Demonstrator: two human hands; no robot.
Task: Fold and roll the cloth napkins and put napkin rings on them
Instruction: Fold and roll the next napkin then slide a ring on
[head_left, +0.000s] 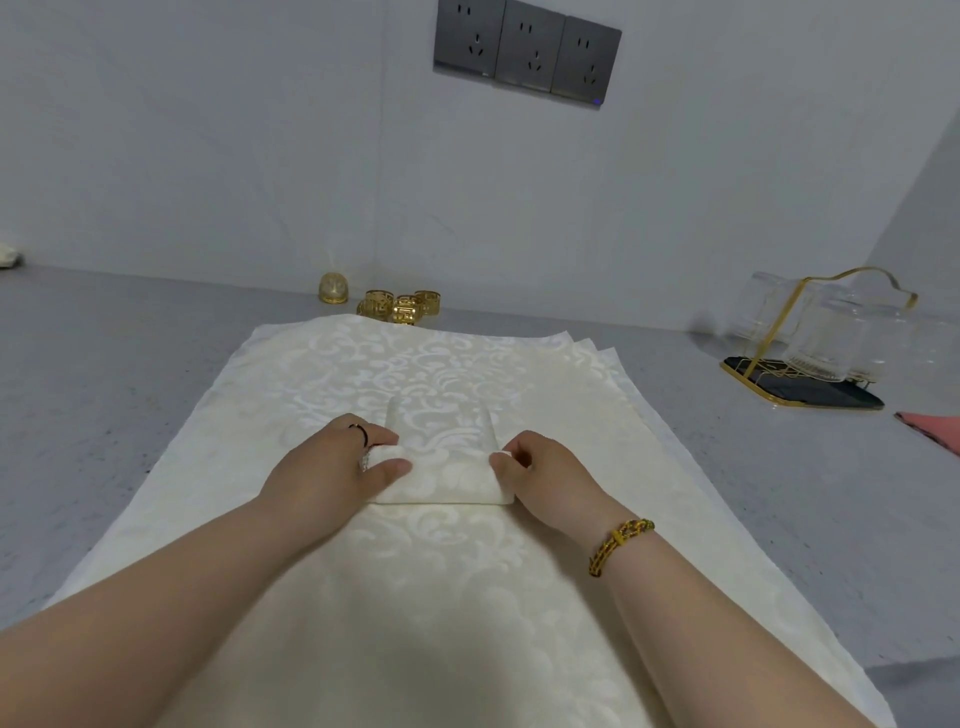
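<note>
A cream damask napkin (441, 457), folded into a narrow strip and partly rolled at its near end, lies on a stack of flat cream napkins (415, 597). My left hand (343, 462) grips the roll's left end, thumb on top. My right hand (545, 467) pinches the roll's right end with curled fingers. Several gold napkin rings (402, 306) stand at the far edge of the stack, close to the wall.
A small gold dome ornament (333, 288) sits left of the rings. A gold wire rack with glass cups (815, 338) stands at the right on the grey counter (130, 374). A pink cloth corner (935, 426) shows at the right edge. Wall sockets (527, 52) are above.
</note>
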